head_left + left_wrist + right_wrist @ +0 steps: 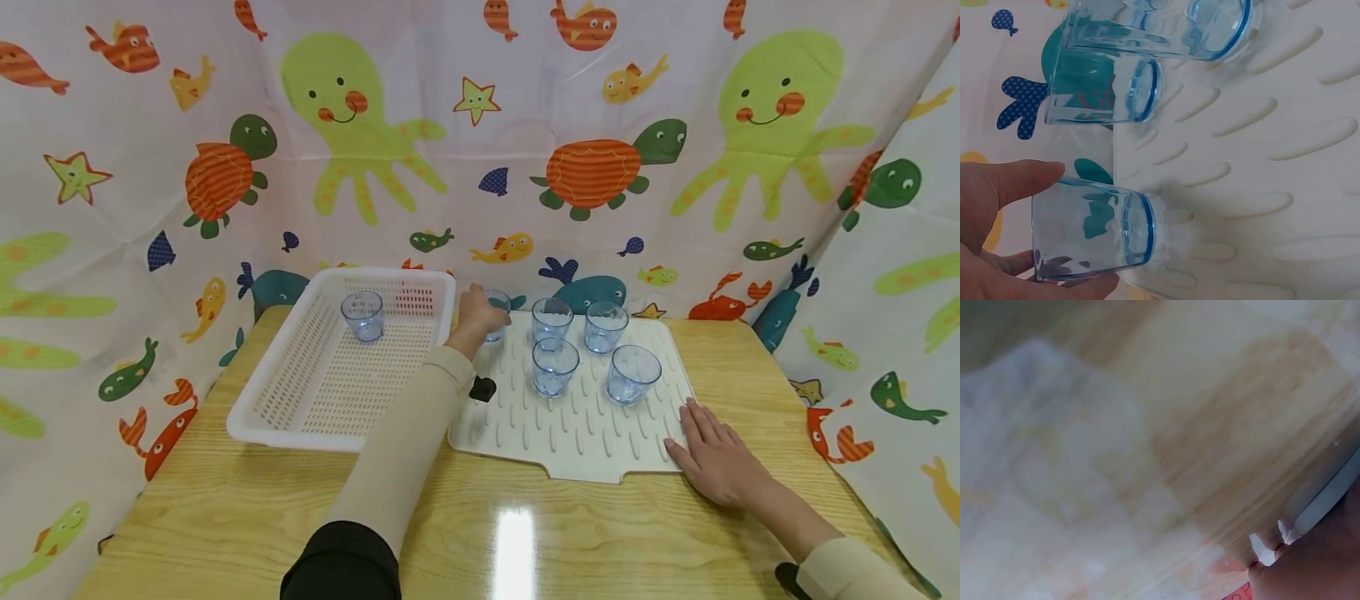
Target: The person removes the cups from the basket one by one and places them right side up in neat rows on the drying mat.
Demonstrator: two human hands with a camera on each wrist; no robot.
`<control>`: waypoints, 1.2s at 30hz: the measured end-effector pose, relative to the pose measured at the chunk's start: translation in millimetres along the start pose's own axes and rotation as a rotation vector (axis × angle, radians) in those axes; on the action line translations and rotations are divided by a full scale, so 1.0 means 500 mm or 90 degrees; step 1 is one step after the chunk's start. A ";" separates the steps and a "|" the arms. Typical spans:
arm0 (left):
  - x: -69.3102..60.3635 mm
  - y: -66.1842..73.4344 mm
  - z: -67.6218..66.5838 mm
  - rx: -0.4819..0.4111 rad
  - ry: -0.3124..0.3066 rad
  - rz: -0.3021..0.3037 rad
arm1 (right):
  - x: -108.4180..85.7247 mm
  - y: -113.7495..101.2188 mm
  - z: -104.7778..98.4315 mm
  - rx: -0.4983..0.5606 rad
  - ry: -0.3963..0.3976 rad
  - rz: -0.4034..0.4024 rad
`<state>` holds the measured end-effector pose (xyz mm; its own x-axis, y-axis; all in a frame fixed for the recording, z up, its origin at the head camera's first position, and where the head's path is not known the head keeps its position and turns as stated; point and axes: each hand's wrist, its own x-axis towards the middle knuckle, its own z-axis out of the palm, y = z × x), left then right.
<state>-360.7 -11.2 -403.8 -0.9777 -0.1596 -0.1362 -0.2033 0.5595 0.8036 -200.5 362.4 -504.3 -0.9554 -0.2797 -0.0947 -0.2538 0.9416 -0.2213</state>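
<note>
My left hand [480,317] grips a clear bluish drinking glass [1094,231] at the far left corner of a white ridged drying mat [517,433]. In the left wrist view the thumb lies along one side of the glass and fingers along the other; its base is at the mat, and whether it bears weight there I cannot tell. Several similar glasses stand upright on the mat, among them a front middle glass [555,367] and a right-hand glass [633,375]. My right hand [720,458] rests palm down on the table, fingertips at the mat's right edge.
Left of the mat sits a white perforated plastic basket [247,423], with one upright glass [363,317] near its back. The wooden table [420,533] extends in front. A curtain [465,150] with sea-animal prints hangs behind and along both sides.
</note>
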 end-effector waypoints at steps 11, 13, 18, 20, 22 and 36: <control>0.024 -0.009 0.024 0.018 -0.019 -0.013 | -0.005 -0.006 -0.004 -0.002 0.004 -0.002; 0.014 -0.006 0.021 0.013 -0.013 -0.006 | -0.004 -0.005 -0.003 -0.001 0.004 -0.002; 0.004 -0.002 0.016 0.001 -0.010 -0.004 | -0.004 -0.003 -0.002 -0.001 0.001 0.001; 0.020 -0.006 0.022 0.004 -0.021 -0.018 | -0.004 -0.004 -0.004 0.001 0.000 0.002; 0.032 -0.008 0.024 0.006 -0.031 -0.032 | -0.005 -0.008 -0.005 0.002 -0.001 0.003; 0.000 -0.002 -0.009 0.045 -0.057 0.007 | -0.006 -0.008 -0.007 -0.001 -0.002 0.002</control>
<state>-360.3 -15.5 -402.2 -0.9800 -0.0811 -0.1817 -0.1925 0.6176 0.7626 -197.2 360.3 -499.9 -0.9555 -0.2780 -0.0986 -0.2517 0.9427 -0.2189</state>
